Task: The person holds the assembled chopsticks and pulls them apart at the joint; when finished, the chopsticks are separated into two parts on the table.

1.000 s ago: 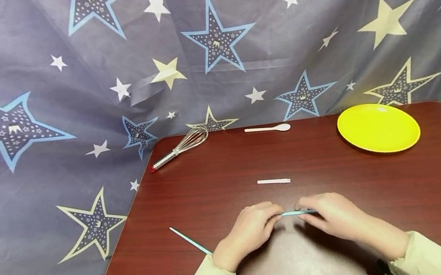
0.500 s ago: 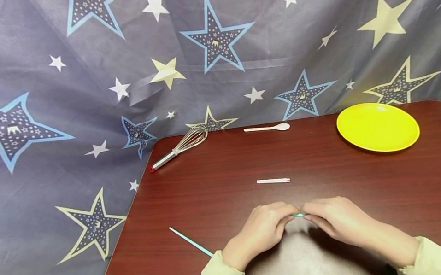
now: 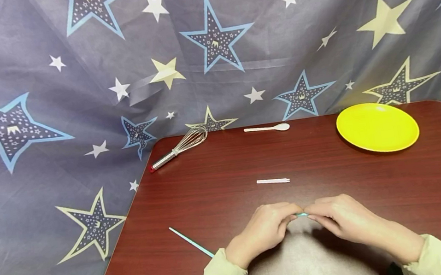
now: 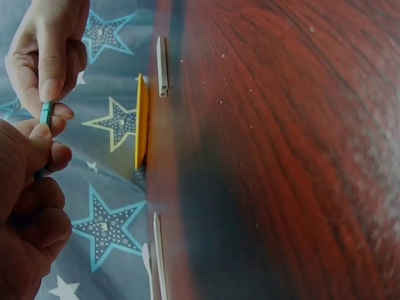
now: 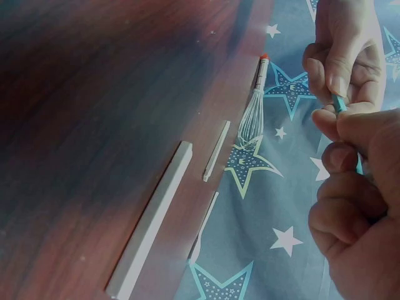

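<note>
A thin teal stick [image 3: 302, 214] is pinched between the fingertips of both hands, low over the table in the head view. My left hand [image 3: 261, 230] has its end, thumb on top; my right hand [image 3: 342, 218] has the other. Only a short piece shows between the fingertips, which are almost together. In the left wrist view the teal stick [image 4: 46, 114] runs from one thumb to the other, its lower part inside the left fingers. The right wrist view shows the teal stick [image 5: 339, 104] at both thumbs. A light-blue stick [image 3: 191, 241] lies left of my left hand, partly behind the sleeve.
A pale pink stick [image 3: 273, 181] lies beyond the hands. Another pale stick [image 5: 150, 225] shows in the right wrist view. Along the back are a whisk [image 3: 181, 146], a white spoon [image 3: 267, 128] and a yellow plate [image 3: 377, 128]. A star-patterned cloth [image 3: 214, 87] hangs behind the table.
Both hands have moved closer together along the teal stick, so less of it shows between them. They also shifted slightly to the right. Everything on the table stays put.
</note>
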### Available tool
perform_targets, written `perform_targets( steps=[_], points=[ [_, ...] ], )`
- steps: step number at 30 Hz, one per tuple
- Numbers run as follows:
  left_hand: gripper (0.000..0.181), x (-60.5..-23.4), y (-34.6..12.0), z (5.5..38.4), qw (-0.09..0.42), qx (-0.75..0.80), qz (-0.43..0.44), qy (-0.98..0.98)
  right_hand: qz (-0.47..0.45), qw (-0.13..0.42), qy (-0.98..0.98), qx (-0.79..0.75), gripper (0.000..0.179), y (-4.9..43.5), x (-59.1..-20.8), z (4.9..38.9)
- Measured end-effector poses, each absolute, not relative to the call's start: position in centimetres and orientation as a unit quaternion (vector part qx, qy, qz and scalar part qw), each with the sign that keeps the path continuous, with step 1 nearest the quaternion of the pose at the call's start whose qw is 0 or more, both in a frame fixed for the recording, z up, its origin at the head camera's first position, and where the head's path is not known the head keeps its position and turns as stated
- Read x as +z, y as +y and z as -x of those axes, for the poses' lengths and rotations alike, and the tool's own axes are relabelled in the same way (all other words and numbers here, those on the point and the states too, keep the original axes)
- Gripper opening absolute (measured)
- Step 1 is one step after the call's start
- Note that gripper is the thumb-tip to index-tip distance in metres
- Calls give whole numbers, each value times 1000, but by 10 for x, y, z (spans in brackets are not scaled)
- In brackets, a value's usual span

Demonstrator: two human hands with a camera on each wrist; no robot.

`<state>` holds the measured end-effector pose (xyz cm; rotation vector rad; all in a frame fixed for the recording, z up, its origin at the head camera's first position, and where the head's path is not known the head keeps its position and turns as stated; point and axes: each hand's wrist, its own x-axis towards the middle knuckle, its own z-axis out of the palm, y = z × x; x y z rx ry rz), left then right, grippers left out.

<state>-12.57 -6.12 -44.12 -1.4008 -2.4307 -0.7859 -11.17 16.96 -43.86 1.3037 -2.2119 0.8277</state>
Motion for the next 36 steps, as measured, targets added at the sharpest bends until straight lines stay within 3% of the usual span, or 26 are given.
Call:
perform_targets(
  steps=[10, 12, 19, 30, 36],
  points=[
    [7, -444, -58, 121, 106, -205, 460, -858, -426, 165, -857, 236, 19, 163, -435, 103],
    [8, -445, -57, 121, 104, -211, 454, -860, -421, 171, -862, 224, 23, 160, -436, 103],
    [10, -444, -60, 125, 75, -263, 446, -852, -435, 213, -840, 244, 7, 164, -437, 107],
    [5, -438, -68, 147, 51, -260, 410, -873, -337, 211, -894, 207, 31, 187, -433, 115],
    [33, -440, -71, 165, 49, -214, 412, -884, -317, 163, -913, 200, 16, 203, -436, 117]
  ],
)
